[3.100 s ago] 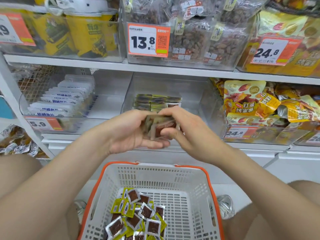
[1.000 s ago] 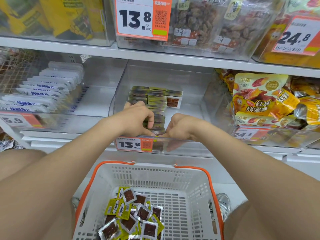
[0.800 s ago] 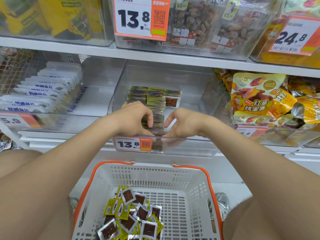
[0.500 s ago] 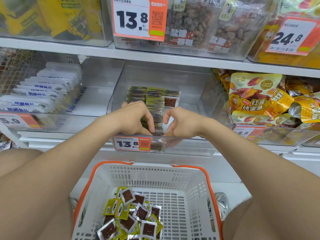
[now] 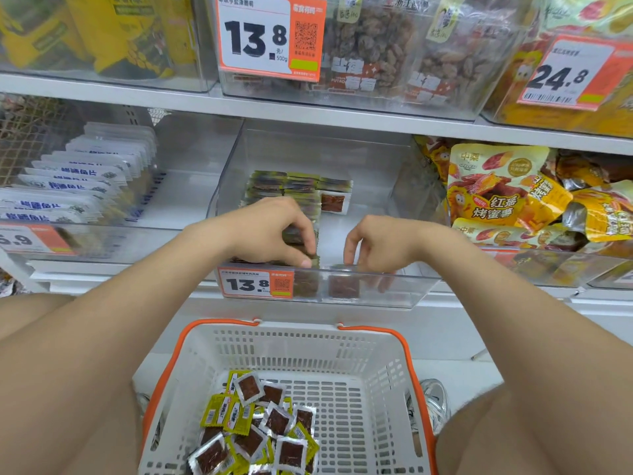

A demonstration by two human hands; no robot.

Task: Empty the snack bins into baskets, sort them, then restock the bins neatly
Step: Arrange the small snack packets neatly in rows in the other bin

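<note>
The biggest thing I see is the shelf (image 5: 342, 114). On its middle level sits the clear bin (image 5: 394, 296), with the 13.8 price tag (image 5: 257, 282) on its near wall. Below it, nearer to me, stands the white basket (image 5: 291, 344) with the orange rim, and the loose packets (image 5: 260, 426) lie in a heap in its left part.

Inside the bin, a row of packets (image 5: 284, 186) stands on edge and runs toward the near wall. The left hand (image 5: 267, 231) is at the near end of this row, fingers curled narrow and pinching the last packets. The right hand (image 5: 380, 245) is just beside it on the right. Its fingers seem to pinch a single packet (image 5: 343, 286) standing against the near wall.

I judge this is the restocking step, with much left to do. Next I should set this packet upright beside the row, then reach down to the basket for more.
</note>
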